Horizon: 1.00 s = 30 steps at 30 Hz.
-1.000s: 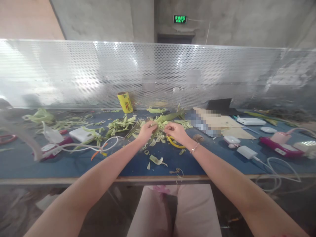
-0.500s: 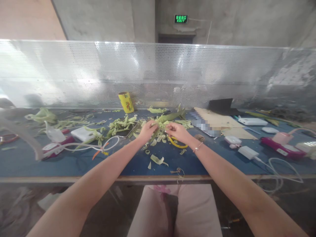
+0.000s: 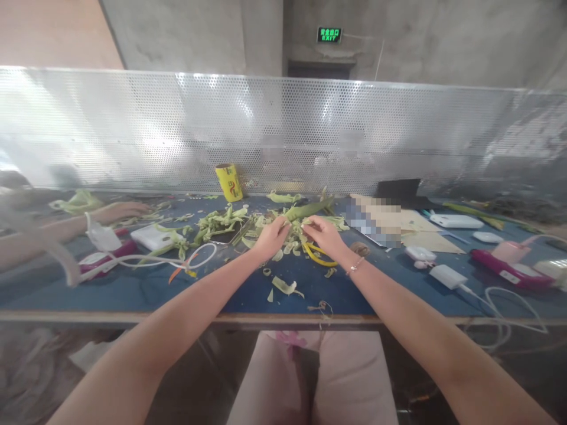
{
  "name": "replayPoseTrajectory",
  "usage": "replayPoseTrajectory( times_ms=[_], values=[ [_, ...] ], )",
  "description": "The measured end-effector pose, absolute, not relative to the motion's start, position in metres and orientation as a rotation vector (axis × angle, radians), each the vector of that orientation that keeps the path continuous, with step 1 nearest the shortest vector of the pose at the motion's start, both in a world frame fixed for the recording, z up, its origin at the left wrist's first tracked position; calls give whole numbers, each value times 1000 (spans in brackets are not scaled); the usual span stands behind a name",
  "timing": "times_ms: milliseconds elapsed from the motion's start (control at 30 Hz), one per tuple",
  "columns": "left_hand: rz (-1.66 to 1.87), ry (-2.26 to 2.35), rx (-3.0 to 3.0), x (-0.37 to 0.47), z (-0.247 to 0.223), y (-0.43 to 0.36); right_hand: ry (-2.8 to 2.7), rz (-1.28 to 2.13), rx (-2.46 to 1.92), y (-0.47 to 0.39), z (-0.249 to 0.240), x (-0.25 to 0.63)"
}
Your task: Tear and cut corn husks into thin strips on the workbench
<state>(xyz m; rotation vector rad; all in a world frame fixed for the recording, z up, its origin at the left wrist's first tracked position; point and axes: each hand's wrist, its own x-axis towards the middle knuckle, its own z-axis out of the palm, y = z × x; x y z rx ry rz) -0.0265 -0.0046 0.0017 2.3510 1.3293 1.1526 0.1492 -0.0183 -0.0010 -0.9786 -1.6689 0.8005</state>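
Both my hands are over a heap of pale green plant scraps (image 3: pixel 293 241) in the middle of the blue table. My left hand (image 3: pixel 273 237) is closed, thumb and fingers pinched at the heap's left side. Facing it, my right hand (image 3: pixel 325 235) has its fingers curled together in a pinch. Whatever lies in either set of fingertips is too small to make out. Just beyond them lies a long green leafy stalk (image 3: pixel 308 209). A yellow ring-shaped item (image 3: pixel 318 256) rests under my right hand, partly covered.
Left of my hands, more green pieces (image 3: pixel 219 223) lie on a dark phone-like slab. A yellow tube (image 3: pixel 229 182) stands before the perforated metal screen (image 3: pixel 266 106). Cables and power strips (image 3: pixel 509 268) flank both sides. Another person's arm (image 3: pixel 101 213) reaches in at left.
Another person's arm has come in from the left over the table. My hands stay at the heap, their fingers shifting slightly. The whole view has moved a little.
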Motion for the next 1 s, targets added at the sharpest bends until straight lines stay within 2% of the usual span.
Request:
replayPoseTrajectory(
  times_ms=[267, 633, 800, 1000],
  values=[
    [1059, 1284, 2465, -24, 0, -9, -1506, 951, -953, -20, -9, 132],
    [985, 1217, 2401, -24, 2, -11, -1683, 522, -1067, -12, -19, 136],
    [950, 1274, 2424, -22, 7, -16, -1626, 571, -1059, -14, -12, 138],
    [1056, 1226, 2400, -18, 1, -9, -1512, 788, -1052, -12, -11, 138]
  ],
)
